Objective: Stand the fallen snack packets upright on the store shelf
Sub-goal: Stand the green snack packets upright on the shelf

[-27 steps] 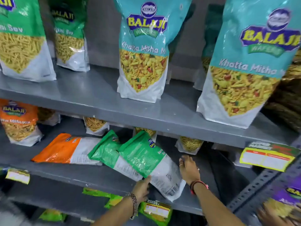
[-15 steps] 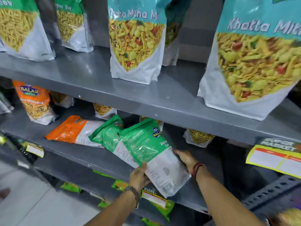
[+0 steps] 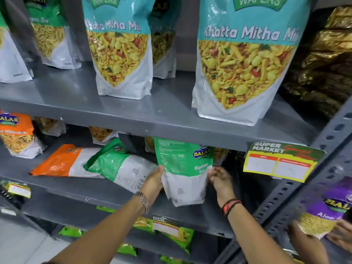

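1. Far left, middle shelf (image 3: 57, 189): an orange mix packet (image 3: 16, 134) standing upright at the frame's edge, a yellow price tag (image 3: 18, 190) clipped to the shelf lip below it.
2. Next along: a fallen orange packet (image 3: 61, 161) lying flat, top end pointing left, bottom end tucked under its neighbour.
3. Beside it: a fallen green packet (image 3: 118, 165) lying on its back, overlapping the orange one, white barcode end pointing right toward the left hand (image 3: 154, 182).
4. Left hand: a metal bracelet at the wrist, fingers curled round the left edge of the held green packet (image 3: 184, 172), thumb on its front face.
5. Centre: held green packet nearly upright, label facing out, top reaching up to the underside of the upper shelf (image 3: 133, 119), bottom at or just above the middle shelf; cannot tell if touching down.
6. Right hand (image 3: 220, 180): a ring and a red-and-black wristband, fingers partly bent, pressed to the packet's right edge, gripping from the side.
7. Upper shelf, above: tall teal mix bags (image 3: 243, 60) standing upright in a row.
8. Right: a supermarket price label (image 3: 280, 161) hanging on the shelf edge beside the perforated grey upright (image 3: 297, 185).
9. Far right, bottom corner: a blurred purple packet (image 3: 331, 208) held by another person's hands.
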`<state>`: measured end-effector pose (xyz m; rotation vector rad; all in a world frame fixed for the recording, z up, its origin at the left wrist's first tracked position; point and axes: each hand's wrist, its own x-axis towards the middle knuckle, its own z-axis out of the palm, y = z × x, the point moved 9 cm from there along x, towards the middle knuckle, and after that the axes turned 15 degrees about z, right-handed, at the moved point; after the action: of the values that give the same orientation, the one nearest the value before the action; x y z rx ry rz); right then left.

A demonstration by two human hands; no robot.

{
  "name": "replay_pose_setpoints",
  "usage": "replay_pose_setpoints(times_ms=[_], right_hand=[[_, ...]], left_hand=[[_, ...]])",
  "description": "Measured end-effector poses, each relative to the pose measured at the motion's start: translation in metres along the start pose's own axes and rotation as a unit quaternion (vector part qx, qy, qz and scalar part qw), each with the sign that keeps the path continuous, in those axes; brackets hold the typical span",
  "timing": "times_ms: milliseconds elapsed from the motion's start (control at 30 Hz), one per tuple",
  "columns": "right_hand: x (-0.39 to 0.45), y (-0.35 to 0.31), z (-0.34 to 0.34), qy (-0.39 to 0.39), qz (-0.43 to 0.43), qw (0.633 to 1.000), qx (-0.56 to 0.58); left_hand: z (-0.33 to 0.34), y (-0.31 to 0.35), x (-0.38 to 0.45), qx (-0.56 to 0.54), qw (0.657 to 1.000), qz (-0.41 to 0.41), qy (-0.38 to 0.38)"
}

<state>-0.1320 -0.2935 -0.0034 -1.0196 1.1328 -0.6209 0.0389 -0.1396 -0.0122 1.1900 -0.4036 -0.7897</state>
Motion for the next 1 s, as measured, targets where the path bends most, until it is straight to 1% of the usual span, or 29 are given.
replay_pose_setpoints(times_ms=[100, 200, 267, 333, 433, 500, 667, 733, 867, 933, 1000], right_hand=[[0.007, 0.008, -0.008, 0.031, -0.005, 0.999, 0.023], [0.018, 0.034, -0.017, 0.041, 0.018, 0.999, 0.022], [0.020, 0.040, -0.017, 0.026, 0.025, 0.998, 0.045], [0.019, 0.042, -0.012, -0.001, 0.052, 0.996, 0.075], [0.020, 0.046, -0.011, -0.005, 0.080, 0.996, 0.028], [0.017, 0.049, -0.015, 0.007, 0.077, 0.997, -0.013], [-0.004, 0.065, -0.025, 0.056, 0.040, 0.992, -0.107], [-0.016, 0.078, -0.024, 0.049, 0.030, 0.993, -0.104], [-0.034, 0.099, -0.007, -0.014, 0.026, 0.991, -0.128], [-0.035, 0.102, -0.006, -0.007, 0.020, 0.990, -0.137], [-0.033, 0.099, -0.018, 0.040, 0.015, 0.992, -0.122]], left_hand=[[0.010, 0.001, 0.011, 0.072, 0.997, 0.008, -0.019], [0.007, -0.019, 0.012, 0.120, 0.992, -0.017, -0.024], [-0.001, -0.031, 0.008, 0.125, 0.992, -0.034, 0.001], [-0.010, -0.037, 0.005, 0.137, 0.989, -0.042, 0.037], [-0.014, -0.054, -0.004, 0.194, 0.977, -0.082, 0.027], [-0.010, -0.065, -0.011, 0.198, 0.973, -0.116, 0.009], [0.010, -0.063, 0.005, 0.203, 0.972, -0.119, 0.009], [0.022, -0.063, 0.011, 0.184, 0.976, -0.118, 0.010], [0.042, -0.072, 0.027, 0.143, 0.984, -0.104, 0.017], [0.044, -0.074, 0.032, 0.142, 0.985, -0.094, 0.026], [0.040, -0.076, 0.034, 0.156, 0.984, -0.084, 0.032]])
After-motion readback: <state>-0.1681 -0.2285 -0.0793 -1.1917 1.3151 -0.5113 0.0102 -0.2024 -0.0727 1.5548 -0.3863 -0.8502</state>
